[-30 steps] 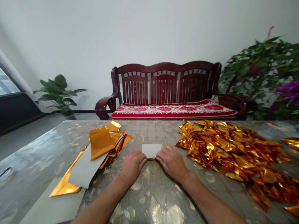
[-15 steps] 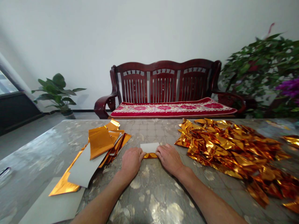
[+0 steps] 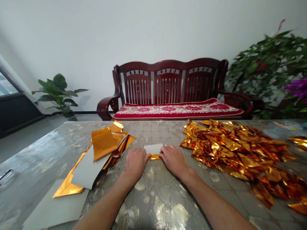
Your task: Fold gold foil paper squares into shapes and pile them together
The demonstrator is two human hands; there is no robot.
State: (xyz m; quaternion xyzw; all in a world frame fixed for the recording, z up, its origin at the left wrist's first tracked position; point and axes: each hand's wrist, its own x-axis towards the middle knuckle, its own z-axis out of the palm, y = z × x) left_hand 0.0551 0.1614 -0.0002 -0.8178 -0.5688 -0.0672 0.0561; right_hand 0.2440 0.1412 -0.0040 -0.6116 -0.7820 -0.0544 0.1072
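Observation:
A small sheet of gold foil paper lies on the table, white side up, with its near edge folded over so a gold strip shows. My left hand pinches the fold's left end. My right hand pinches its right end. Both hands rest knuckles up on the tabletop, fingers curled onto the paper.
A loose stack of flat gold and white sheets lies to the left. A large heap of folded gold pieces covers the right side. Beyond the table stand a dark wooden bench with a red cushion and potted plants.
The paper's near edge has been rolled away from me, exposing a gold strip, and the white part looks shorter. Both hands have slid slightly forward with it.

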